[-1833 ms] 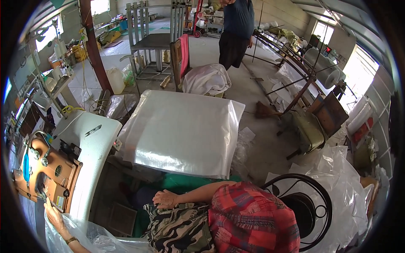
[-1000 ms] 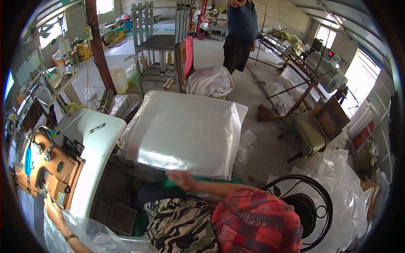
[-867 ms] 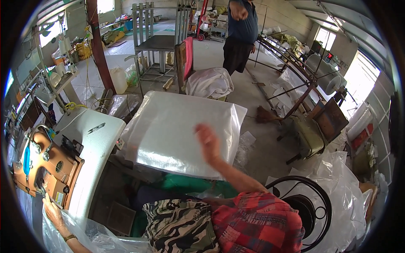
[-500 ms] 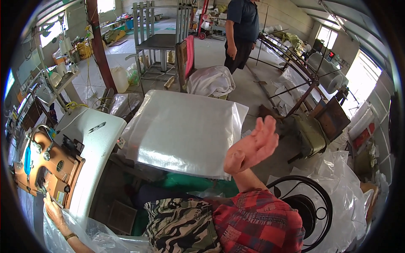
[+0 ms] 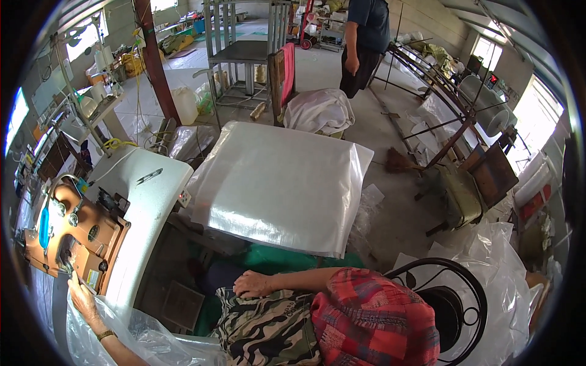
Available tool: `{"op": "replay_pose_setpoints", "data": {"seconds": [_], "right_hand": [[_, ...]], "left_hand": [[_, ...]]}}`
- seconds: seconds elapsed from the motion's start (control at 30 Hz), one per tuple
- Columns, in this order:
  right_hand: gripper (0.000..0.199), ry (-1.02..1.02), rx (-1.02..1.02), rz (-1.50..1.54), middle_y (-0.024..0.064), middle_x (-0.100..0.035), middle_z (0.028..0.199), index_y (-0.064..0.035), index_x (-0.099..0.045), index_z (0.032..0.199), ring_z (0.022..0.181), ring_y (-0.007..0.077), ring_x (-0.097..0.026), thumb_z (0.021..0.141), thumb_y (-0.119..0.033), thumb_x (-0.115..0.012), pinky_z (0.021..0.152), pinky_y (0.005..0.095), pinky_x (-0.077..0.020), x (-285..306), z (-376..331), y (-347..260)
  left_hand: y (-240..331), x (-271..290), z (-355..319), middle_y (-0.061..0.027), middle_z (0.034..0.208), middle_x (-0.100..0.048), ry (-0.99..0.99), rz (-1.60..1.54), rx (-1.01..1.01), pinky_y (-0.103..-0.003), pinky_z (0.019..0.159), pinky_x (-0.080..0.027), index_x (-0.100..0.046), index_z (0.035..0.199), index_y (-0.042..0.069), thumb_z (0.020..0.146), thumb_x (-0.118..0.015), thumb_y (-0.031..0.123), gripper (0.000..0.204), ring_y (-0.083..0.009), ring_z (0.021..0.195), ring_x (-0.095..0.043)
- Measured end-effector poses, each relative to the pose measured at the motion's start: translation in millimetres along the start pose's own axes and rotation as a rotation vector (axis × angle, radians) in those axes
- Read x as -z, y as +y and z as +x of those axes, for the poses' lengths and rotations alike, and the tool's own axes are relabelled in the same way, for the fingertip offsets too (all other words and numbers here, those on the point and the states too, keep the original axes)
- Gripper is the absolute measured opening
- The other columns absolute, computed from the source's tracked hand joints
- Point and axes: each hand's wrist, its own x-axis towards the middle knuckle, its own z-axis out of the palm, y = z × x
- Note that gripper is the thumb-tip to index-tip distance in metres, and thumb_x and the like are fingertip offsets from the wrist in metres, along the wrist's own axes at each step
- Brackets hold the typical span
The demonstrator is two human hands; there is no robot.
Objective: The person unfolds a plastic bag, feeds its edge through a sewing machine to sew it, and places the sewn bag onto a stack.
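My left hand [image 5: 84, 300] is at the left, close to the needle end of an orange-brown sewing machine [image 5: 101, 235] set in a white table [image 5: 137, 195]. Its fingers point up toward the needle area and pinch the edge of a clear plastic sheet [image 5: 152, 332], which hangs down across the front of the table toward my lap. The fingertips are partly hidden by the machine. My right hand [image 5: 251, 284] rests on my thigh, beside the camouflage cloth [image 5: 262, 323] over my lap, fingers loosely bent and holding nothing.
A stack of whitish plastic sheets [image 5: 281, 183] lies ahead, just right of the table. Small thread snips [image 5: 149, 175] lie on the tabletop. To my right are a black metal chair back [image 5: 479, 299] and crumpled clear plastic [image 5: 506, 268]. A person [image 5: 366, 36] stands farther off.
My right hand has come down from above the sheet stack's right edge to my thigh. My left hand stays at the machine. The view has shifted slightly.
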Motion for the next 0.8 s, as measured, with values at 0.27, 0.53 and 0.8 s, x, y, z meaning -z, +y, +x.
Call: {"op": "replay_pose_setpoints", "data": {"seconds": [0.27,0.53,0.8], "right_hand": [[0.026,0.018,-0.052,0.035,0.0038,-0.056,0.127,-0.0146,-0.062,0.111,0.125,0.0254,-0.044,0.09,-0.029,-0.056,0.101,0.0449,-0.0302,-14.7,2.2,15.7],[0.026,0.025,-0.055,0.041,0.0036,-0.057,0.127,-0.0133,-0.063,0.109,0.125,0.0248,-0.045,0.09,-0.029,-0.056,0.101,0.0452,-0.0308,-11.5,4.1,13.6],[0.025,0.02,-0.057,0.04,0.003,-0.057,0.126,-0.0141,-0.062,0.109,0.124,0.0246,-0.046,0.089,-0.029,-0.057,0.101,0.0454,-0.0312,-9.3,3.6,12.1]], "left_hand": [[-0.5,0.6,-0.7,-0.0261,0.102,-0.052,-0.052,0.042,0.051,-0.044,0.088,-0.04,-0.051,0.129,0.002,0.088,-0.043,0.0,0.042,-0.0403,0.096,-0.053],[-6.9,-2.4,-1.7,-0.0248,0.1,-0.051,-0.016,0.04,0.033,-0.044,0.087,-0.04,-0.051,0.129,0.001,0.087,-0.043,0.0,0.043,-0.0399,0.093,-0.053],[-8.8,-3.7,0.2,-0.0241,0.098,-0.051,-0.04,0.06,0.052,-0.044,0.086,-0.039,-0.05,0.129,0.001,0.085,-0.043,-0.001,0.044,-0.0399,0.094,-0.052]]}}
